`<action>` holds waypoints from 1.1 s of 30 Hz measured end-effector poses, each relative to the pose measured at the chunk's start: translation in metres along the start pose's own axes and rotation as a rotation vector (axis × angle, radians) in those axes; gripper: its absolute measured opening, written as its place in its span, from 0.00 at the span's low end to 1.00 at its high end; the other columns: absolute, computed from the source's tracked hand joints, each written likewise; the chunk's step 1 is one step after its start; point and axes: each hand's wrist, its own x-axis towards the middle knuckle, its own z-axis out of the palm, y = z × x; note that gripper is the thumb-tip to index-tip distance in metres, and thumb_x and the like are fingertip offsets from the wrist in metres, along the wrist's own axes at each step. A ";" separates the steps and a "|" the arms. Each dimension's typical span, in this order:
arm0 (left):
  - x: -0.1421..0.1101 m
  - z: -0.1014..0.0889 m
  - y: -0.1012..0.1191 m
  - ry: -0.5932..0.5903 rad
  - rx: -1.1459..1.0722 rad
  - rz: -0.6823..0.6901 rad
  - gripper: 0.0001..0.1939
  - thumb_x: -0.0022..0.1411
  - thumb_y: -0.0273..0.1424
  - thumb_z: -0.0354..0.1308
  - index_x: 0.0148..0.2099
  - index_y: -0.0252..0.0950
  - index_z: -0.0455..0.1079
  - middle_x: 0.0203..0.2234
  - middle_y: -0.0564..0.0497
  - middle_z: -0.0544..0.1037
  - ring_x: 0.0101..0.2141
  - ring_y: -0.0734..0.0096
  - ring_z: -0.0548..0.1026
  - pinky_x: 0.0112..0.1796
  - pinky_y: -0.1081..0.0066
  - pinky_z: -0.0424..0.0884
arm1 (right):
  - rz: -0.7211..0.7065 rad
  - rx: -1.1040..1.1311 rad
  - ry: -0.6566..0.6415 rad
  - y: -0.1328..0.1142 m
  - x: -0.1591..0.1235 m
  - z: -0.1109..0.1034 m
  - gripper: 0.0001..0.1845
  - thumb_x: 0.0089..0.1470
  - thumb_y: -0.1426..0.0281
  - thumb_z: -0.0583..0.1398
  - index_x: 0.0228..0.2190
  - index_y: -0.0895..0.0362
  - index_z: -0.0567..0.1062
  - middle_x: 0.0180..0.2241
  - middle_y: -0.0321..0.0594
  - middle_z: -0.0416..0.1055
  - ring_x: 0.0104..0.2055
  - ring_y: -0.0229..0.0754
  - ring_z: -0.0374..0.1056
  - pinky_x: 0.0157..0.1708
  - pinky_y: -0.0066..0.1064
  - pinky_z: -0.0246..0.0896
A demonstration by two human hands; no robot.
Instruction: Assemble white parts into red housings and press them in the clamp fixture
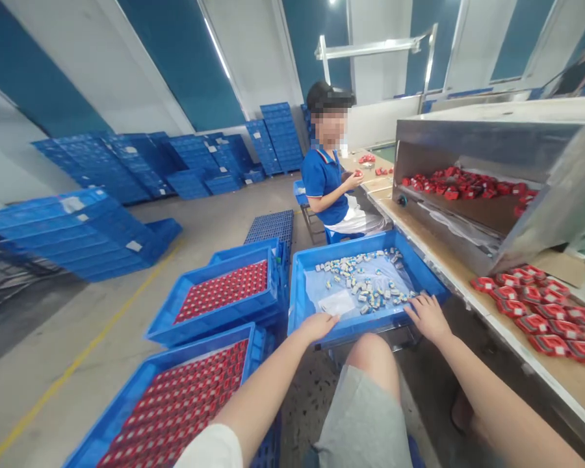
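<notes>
A blue plastic crate sits in front of my knee, lined with clear film and holding several small white and blue pieces. My left hand grips the crate's near rim, fingers curled over the edge. On the same rim further right, my right hand also rests, fingers bent over it and reaching among the small pieces.
Two blue crates of red packets stand to my left on the floor. A wooden bench at right carries red packets and a steel machine. A seated person in blue works ahead. Stacked blue crates line the floor.
</notes>
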 end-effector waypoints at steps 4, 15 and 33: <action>0.066 -0.020 -0.010 0.089 -0.054 -0.110 0.22 0.64 0.50 0.57 0.46 0.37 0.78 0.46 0.41 0.82 0.50 0.54 0.78 0.52 0.65 0.69 | -0.004 -0.006 0.051 0.000 -0.009 0.007 0.22 0.67 0.56 0.51 0.50 0.52 0.77 0.50 0.48 0.75 0.62 0.60 0.61 0.67 0.59 0.43; 0.227 -0.042 -0.034 0.463 -0.140 -0.502 0.40 0.66 0.54 0.52 0.69 0.34 0.55 0.59 0.30 0.65 0.60 0.41 0.65 0.58 0.54 0.60 | 0.217 0.312 0.195 0.017 0.136 0.043 0.22 0.61 0.57 0.54 0.46 0.56 0.79 0.48 0.52 0.74 0.52 0.55 0.69 0.56 0.45 0.63; 0.235 -0.016 -0.037 0.398 0.163 0.148 0.46 0.54 0.59 0.64 0.68 0.42 0.60 0.61 0.39 0.62 0.57 0.46 0.63 0.56 0.53 0.63 | 0.205 -0.012 -0.109 -0.036 0.299 0.135 0.33 0.56 0.39 0.60 0.52 0.48 0.78 0.54 0.49 0.69 0.60 0.61 0.60 0.57 0.51 0.54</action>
